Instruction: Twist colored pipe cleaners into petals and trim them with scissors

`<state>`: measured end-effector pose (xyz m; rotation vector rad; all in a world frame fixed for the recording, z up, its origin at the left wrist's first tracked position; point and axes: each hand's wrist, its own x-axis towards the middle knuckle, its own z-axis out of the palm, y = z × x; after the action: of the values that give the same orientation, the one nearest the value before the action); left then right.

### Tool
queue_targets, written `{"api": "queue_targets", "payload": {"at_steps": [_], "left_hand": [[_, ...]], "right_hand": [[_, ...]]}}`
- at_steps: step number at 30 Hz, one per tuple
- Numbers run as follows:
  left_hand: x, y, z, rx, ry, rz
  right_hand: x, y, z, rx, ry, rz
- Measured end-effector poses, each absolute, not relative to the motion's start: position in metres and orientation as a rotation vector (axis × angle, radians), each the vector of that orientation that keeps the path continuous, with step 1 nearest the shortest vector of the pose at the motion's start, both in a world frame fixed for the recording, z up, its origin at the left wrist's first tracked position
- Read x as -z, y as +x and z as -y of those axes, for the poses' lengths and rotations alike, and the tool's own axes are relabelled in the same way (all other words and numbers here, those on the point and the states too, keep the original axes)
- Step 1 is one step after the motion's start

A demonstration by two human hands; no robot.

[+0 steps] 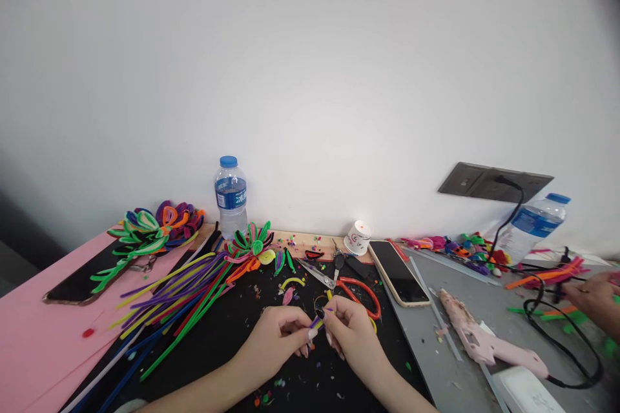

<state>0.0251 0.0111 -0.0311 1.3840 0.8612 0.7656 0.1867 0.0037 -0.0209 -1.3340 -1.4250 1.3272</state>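
My left hand (pixel 283 339) and my right hand (pixel 353 339) meet over the black mat (pixel 208 368), fingers pinched on a short purple pipe cleaner (pixel 316 323). Some yellow shows beside the purple at the fingertips; whether it is a separate piece I cannot tell. Just beyond my right hand lie red-handled scissors (pixel 361 290), blades pointing to the upper left. A yellow pipe cleaner piece (pixel 329 295) sticks out behind my right fingers. Small bent pieces, among them a pink loop (pixel 288 296) and a yellow curve (pixel 292 282), lie in front of my left hand.
Left are loose pipe cleaners (pixel 179 293), pipe-cleaner flowers (pixel 150 229) and a water bottle (pixel 231 200). A paper cup (pixel 358 237) and phone (pixel 400 273) stand right of centre. Farther right lies a corded pink glue gun (pixel 489 339); another person's hand (pixel 593 297) is at the edge.
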Motion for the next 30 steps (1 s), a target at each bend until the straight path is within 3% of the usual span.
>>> {"api": "queue_targets", "payload": {"at_steps": [15,30], "left_hand": [[0.032,0.025,-0.013,-0.796,1.316,-0.843],[0.023,0.023,-0.007,-0.86,1.622,-0.983]], "right_hand": [[0.015,0.184,-0.004,-1.385,-1.318,1.42],[0.011,0.185,-0.006,-1.536,-1.176,1.416]]}}
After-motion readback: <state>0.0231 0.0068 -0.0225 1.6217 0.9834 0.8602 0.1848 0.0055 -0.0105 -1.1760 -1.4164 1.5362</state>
